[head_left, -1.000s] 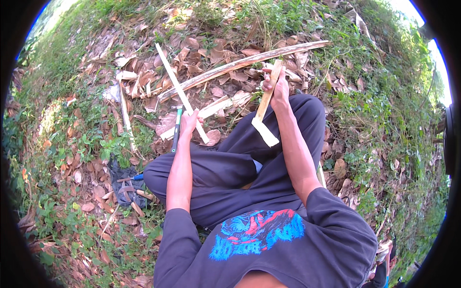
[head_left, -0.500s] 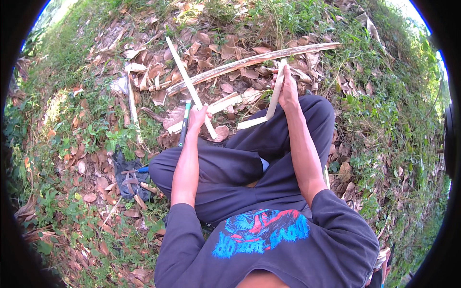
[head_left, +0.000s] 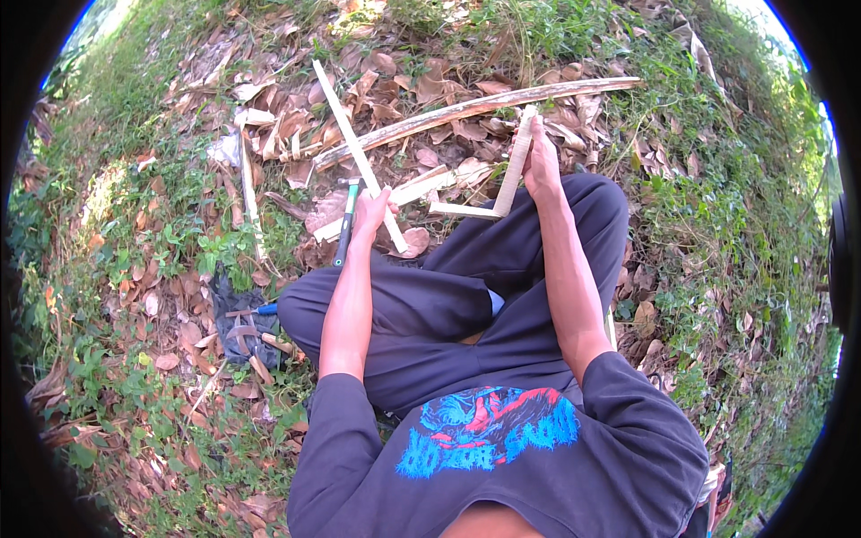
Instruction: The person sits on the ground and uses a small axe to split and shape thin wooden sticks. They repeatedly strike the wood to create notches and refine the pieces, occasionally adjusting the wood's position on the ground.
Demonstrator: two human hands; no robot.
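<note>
My left hand (head_left: 369,212) is closed around a long, pale wooden strip (head_left: 346,133), which slants up and to the left over the leaves. Just left of that hand is a hammer (head_left: 345,235) with a dark and green handle. My right hand (head_left: 541,163) grips the upright arm of an L-shaped wooden piece (head_left: 512,172) above my right knee. The lower arm of this piece points left. Between the hands, pale split wood (head_left: 418,187) lies on the ground.
A long rough pole (head_left: 475,106) lies across the dry leaves beyond my hands. To the left, a dark bag (head_left: 235,332) has hand tools on it, one with a blue handle (head_left: 267,309). A thin stick (head_left: 249,197) and clear plastic (head_left: 224,151) are also there.
The L-shaped piece has turned slightly in my right hand, its lower arm swinging up and left. My left hand and the long strip have shifted slightly away from me.
</note>
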